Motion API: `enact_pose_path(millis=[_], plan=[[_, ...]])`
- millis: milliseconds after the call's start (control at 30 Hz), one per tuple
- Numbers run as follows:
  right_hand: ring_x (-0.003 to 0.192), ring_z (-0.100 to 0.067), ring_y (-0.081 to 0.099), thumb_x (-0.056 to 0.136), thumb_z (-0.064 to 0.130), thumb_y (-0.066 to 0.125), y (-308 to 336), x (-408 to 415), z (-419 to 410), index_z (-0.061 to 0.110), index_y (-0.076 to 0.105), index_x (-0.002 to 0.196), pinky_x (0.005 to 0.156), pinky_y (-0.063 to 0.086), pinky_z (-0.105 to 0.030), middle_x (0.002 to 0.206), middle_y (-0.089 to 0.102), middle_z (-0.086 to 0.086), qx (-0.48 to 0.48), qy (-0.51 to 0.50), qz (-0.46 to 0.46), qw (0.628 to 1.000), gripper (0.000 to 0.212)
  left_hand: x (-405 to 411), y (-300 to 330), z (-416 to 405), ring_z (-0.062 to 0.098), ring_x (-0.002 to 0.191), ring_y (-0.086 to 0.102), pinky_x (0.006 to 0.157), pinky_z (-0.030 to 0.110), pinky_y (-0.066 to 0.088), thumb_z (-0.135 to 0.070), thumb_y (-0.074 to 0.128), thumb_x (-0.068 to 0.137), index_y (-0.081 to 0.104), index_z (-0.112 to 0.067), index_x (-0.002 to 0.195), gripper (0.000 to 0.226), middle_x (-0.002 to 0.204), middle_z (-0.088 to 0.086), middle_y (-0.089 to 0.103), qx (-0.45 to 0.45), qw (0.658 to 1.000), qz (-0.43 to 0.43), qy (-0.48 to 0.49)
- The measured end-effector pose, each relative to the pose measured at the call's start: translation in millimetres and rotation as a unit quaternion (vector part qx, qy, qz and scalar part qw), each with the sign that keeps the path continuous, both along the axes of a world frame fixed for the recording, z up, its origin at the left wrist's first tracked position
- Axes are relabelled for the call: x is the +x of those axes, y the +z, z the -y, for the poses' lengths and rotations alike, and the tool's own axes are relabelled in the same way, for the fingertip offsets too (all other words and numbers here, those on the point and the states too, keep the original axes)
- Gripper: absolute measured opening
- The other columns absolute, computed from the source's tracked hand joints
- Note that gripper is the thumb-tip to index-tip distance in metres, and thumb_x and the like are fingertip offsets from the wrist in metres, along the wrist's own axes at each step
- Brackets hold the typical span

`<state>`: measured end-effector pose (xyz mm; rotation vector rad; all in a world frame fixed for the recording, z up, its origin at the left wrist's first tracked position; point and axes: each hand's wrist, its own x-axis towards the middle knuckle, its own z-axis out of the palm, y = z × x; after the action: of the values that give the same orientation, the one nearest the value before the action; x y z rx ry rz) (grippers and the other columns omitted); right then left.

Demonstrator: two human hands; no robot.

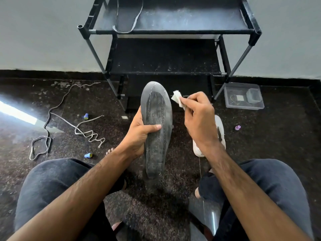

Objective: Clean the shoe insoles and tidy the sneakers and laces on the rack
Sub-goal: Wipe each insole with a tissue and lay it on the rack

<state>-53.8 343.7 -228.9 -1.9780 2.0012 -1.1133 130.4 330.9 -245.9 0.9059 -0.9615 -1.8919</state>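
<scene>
the left hand grips a grey insole upright between the knees, thumb laid across its dusty face and fingers curled round its near edge at about mid-length. just right of the insole's toe, apart from it, the right hand pinches a small white cloth between thumb and curled fingers.

the insole looks thin, light and floppy — likely to bend away under a hard wipe, so the mid-length hold with the thumb backing the face seems sound, shifting the grip as each end gets wiped. its stitched line may snag the cloth.

beyond both hands a second insole lies on the top shelf of the black rack. left of the left hand, laces sprawl loose on the floor — soft, tangle-prone, best taken by an end.
</scene>
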Motion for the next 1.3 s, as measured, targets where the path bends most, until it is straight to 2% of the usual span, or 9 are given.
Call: enact_pose_path(millis=[167,367,500,733,867,1000,1100,1167,1300], plan=[[0.096,-0.022,0.055,0.099,0.004,0.056,3.2,31.1,-13.9,0.001,0.066,0.130,0.084,0.053,-0.029,0.106,0.060,-0.010,-0.015,0.183,-0.094,0.979,0.032,-3.1,-4.6,-2.5,0.023,0.093,0.073,0.078,0.038,0.063,0.029,0.046,0.085,0.056,-0.019,0.130,0.067,0.103,0.010,0.072,0.007,1.000,-0.023,-0.002],[0.086,-0.018,0.055,0.098,0.002,0.060,-20.7,4.7,-1.5,0.004,0.074,0.111,0.070,0.056,-0.035,0.095,0.058,-0.006,0.032,0.034,-0.081,0.996,0.020,-0.8,0.3,-2.4,0.035,0.091,0.074,0.078,0.046,0.063,0.025,0.053,0.085,0.052,-0.023,0.135,0.069,0.114,0.014,0.071,0.006,1.000,-0.010,0.006],[0.085,-0.010,0.057,0.097,0.004,0.065,1.2,1.3,1.5,0.005,0.073,0.120,0.076,0.053,-0.017,0.097,0.059,-0.003,-0.018,0.004,0.031,0.999,0.025,-2.1,1.4,-1.8,0.043,0.101,0.070,0.086,0.061,0.059,0.029,0.048,0.086,0.043,-0.026,0.147,0.082,0.130,0.016,0.065,0.005,1.000,-0.004,-0.010],[0.098,-0.021,0.056,0.098,0.001,0.056,1.0,24.8,-0.6,0.006,0.066,0.132,0.083,0.053,-0.026,0.106,0.057,-0.008,-0.025,0.112,-0.052,0.992,0.036,-8.5,3.3,-11.7,0.011,0.098,0.071,0.080,0.029,0.060,0.034,0.042,0.084,0.036,-0.035,0.147,0.092,0.111,-0.006,0.073,-0.028,0.995,0.045,-0.082],[0.089,-0.017,0.056,0.095,-0.002,0.060,-13.5,-0.4,8.0,0.008,0.073,0.118,0.079,0.056,-0.035,0.097,0.055,-0.004,0.048,0.021,-0.028,0.998,0.029,-6.7,0.3,-13.0,0.033,0.120,0.064,0.092,0.060,0.057,0.030,0.048,0.085,0.033,-0.036,0.155,0.098,0.140,0.005,0.060,-0.014,0.996,0.017,-0.091],[0.085,-0.009,0.057,0.098,0.005,0.063,-1.8,-7.2,5.3,0.007,0.072,0.122,0.078,0.054,-0.019,0.097,0.057,-0.001,0.021,-0.029,0.045,0.998,0.026,-7.3,-2.1,-8.1,0.046,0.118,0.064,0.091,0.075,0.049,0.029,0.049,0.085,0.043,-0.032,0.149,0.088,0.145,0.016,0.055,0.024,0.999,-0.016,-0.038],[0.089,-0.012,0.058,0.097,0.003,0.063,9.5,10.2,-2.2,0.005,0.071,0.122,0.081,0.052,-0.015,0.100,0.059,-0.004,-0.014,0.061,0.030,0.998,0.027,-7.3,-1.1,-6.0,0.038,0.106,0.070,0.088,0.059,0.059,0.009,0.051,0.097,0.044,-0.019,0.149,0.059,0.131,0.021,0.063,0.038,0.999,-0.019,0.007],[0.094,-0.018,0.058,0.097,0.002,0.060,4.8,26.5,-8.4,0.004,0.070,0.124,0.086,0.054,-0.024,0.104,0.059,-0.007,0.009,0.123,-0.020,0.992,0.029,-8.7,3.5,-7.1,0.030,0.111,0.069,0.095,0.045,0.059,-0.020,0.043,0.107,0.049,-0.013,0.148,0.042,0.130,0.019,0.065,0.102,0.993,-0.065,0.011],[0.092,-0.019,0.055,0.098,0.000,0.058,-9.2,48.9,-16.7,0.001,0.069,0.121,0.083,0.054,-0.034,0.103,0.060,-0.005,0.036,0.154,-0.041,0.987,0.026,-2.3,1.1,-2.9,0.028,0.120,0.067,0.103,0.038,0.055,-0.054,0.028,0.108,0.063,-0.006,0.134,0.065,0.130,0.018,0.068,0.186,0.978,-0.086,0.024]])
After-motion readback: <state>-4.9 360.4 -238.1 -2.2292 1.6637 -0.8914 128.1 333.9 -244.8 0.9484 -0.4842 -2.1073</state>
